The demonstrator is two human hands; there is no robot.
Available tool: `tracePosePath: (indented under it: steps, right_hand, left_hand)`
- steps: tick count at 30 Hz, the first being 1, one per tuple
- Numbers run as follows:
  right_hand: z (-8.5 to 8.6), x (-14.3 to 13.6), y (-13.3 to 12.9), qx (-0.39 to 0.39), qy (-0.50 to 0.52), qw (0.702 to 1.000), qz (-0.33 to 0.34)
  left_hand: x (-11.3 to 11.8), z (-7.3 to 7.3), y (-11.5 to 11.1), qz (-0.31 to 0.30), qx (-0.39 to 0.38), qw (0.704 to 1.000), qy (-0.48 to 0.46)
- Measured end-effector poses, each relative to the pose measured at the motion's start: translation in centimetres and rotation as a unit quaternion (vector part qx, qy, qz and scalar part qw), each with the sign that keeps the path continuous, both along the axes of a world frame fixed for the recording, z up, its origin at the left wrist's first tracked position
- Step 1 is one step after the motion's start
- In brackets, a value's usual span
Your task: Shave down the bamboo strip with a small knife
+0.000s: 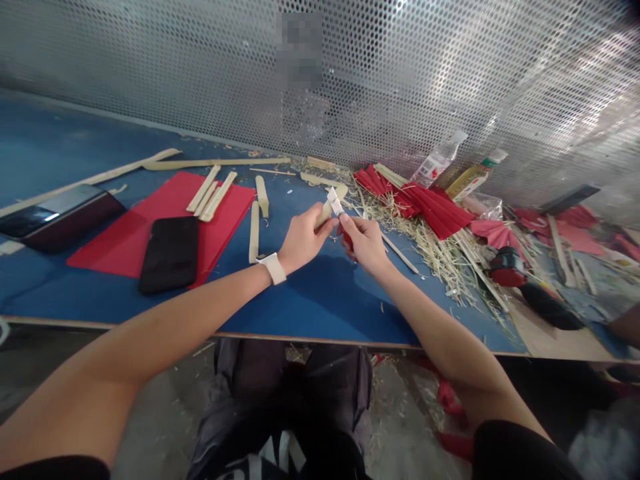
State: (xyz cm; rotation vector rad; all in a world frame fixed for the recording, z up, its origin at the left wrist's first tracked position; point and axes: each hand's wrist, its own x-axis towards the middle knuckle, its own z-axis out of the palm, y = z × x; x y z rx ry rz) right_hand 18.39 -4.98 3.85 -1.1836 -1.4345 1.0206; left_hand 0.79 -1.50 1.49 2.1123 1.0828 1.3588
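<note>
My left hand (301, 239), with a pale watch strap at its wrist, is closed on a short pale wooden strip (324, 213), probably bamboo. My right hand (367, 241) grips a utility knife with a red handle (345, 237). The knife's silvery blade end (335, 200) points up and away, right beside the strip; whether its edge touches the wood I cannot tell. Both hands meet above the blue tabletop (305, 307). Two short flat strips, one upper (261, 195) and one lower (255, 232), lie to the left of my hands.
Red sheets (115, 233) on the left carry a black phone (170, 253) and several strips (213, 197). Wood shavings (440, 260), folded red paper fans (435, 207) and two bottles (440, 160) are on the right, before a perforated metal wall (225, 73). A power tool (540, 293) lies further right.
</note>
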Motion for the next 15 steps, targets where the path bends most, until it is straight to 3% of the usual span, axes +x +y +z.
tracePosePath:
  steps: [15]
  right_hand:
    - [0.05,-0.64,-0.4,-0.018,0.038,0.999,-0.003]
  left_hand:
    - [0.23,0.11,-0.3,0.033,0.018,0.999,-0.027]
